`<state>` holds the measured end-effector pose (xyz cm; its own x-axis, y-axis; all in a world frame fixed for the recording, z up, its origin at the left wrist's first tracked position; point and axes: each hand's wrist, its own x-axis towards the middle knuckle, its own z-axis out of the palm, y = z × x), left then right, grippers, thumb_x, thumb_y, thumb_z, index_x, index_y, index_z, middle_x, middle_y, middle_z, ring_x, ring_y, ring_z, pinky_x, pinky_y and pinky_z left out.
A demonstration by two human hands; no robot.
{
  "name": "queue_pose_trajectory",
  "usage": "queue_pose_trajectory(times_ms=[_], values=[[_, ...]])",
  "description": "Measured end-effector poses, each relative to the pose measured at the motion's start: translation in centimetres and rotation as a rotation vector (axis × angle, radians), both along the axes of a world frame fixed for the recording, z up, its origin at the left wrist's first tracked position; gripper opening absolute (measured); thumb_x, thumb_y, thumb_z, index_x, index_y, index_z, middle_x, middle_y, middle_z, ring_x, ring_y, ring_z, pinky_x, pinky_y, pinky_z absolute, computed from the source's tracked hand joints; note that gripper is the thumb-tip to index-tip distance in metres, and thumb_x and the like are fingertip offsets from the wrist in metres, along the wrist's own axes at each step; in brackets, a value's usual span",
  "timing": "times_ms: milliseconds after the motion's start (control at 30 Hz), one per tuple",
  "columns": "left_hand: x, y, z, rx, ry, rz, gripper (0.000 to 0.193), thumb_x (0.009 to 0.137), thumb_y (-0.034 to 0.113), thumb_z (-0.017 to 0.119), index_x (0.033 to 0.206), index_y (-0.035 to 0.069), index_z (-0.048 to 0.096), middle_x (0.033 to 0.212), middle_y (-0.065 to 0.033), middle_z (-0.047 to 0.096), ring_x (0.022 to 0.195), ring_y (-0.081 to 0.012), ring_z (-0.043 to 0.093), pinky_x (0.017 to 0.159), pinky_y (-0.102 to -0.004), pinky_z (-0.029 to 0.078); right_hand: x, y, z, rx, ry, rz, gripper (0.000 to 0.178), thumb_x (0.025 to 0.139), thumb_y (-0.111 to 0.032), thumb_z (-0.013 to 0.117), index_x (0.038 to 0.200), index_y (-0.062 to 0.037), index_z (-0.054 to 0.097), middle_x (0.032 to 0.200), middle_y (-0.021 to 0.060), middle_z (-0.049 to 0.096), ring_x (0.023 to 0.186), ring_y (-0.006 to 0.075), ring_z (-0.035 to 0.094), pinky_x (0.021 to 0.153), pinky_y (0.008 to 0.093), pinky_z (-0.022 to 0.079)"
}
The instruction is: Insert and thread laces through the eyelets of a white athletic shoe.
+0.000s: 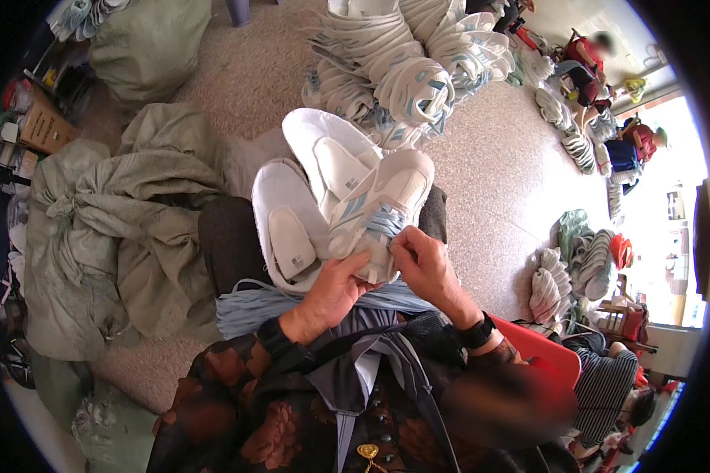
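Note:
On my lap I hold a white shoe upper (380,197) with grey-blue stripes, its toe pointing away from me. My left hand (335,290) grips its near end, thumb on top. At the upper's right side my right hand (427,264) is closed in a pinch by the light blue shoelace (386,221) threaded across the front; the fingers partly hide the lace end. Beneath and left of it lie two more white shoe uppers, a nearer one (280,206) and a farther one (323,134), with pale insole-shaped pieces inside. A bundle of light blue laces (248,306) spreads across my lap.
Stacks of nested white shoe uppers (406,67) stand on the speckled floor (489,165) ahead. Grey-green cloth sacks (126,229) crowd the left, near a cardboard box (47,122). A red chair (544,351) is at my right. Other people sit farther right among more uppers.

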<state>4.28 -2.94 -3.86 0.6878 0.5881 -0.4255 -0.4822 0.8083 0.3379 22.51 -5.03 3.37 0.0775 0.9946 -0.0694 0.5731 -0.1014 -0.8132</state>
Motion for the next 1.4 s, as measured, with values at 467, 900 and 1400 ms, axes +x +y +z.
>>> queue_pose_trajectory(times_ms=[467, 900, 1400], values=[[0.2, 0.0, 0.0, -0.008, 0.020, -0.024, 0.038, 0.099, 0.019, 0.060, 0.134, 0.006, 0.052, 0.126, -0.0079, 0.062, 0.113, -0.0237, 0.062, 0.096, -0.0465, 0.050, 0.1, 0.2, -0.6, 0.178, -0.151, 0.099, 0.011, 0.086, -0.004, 0.065, 0.095, -0.0014, 0.061, 0.079, 0.0160, 0.064, 0.073, 0.0368, 0.066, 0.063, 0.0422, 0.052], [-0.8, 0.1, 0.4, 0.136, 0.161, -0.120, 0.033, 0.097, 0.020, 0.064, 0.127, 0.007, 0.057, 0.117, -0.0041, 0.064, 0.104, -0.0160, 0.061, 0.091, -0.0385, 0.051, -1.4, 3.8, 1.2, 0.319, -0.411, 0.332, 0.010, 0.082, -0.007, 0.070, 0.087, -0.0018, 0.063, 0.085, 0.0138, 0.057, 0.079, 0.0336, 0.062, 0.068, 0.0421, 0.050], [-2.1, 5.5, 5.0, 0.843, 0.530, 0.033, 0.017, 0.099, 0.009, 0.055, 0.107, 0.001, 0.068, 0.074, -0.0023, 0.063, 0.068, -0.0077, 0.059, 0.061, -0.0262, 0.049, -1.1, 4.6, 4.2, 0.502, -0.183, 0.255, 0.030, 0.080, -0.005, 0.072, 0.106, 0.0000, 0.058, 0.099, 0.0133, 0.058, 0.097, 0.0348, 0.060, 0.082, 0.0414, 0.050]])
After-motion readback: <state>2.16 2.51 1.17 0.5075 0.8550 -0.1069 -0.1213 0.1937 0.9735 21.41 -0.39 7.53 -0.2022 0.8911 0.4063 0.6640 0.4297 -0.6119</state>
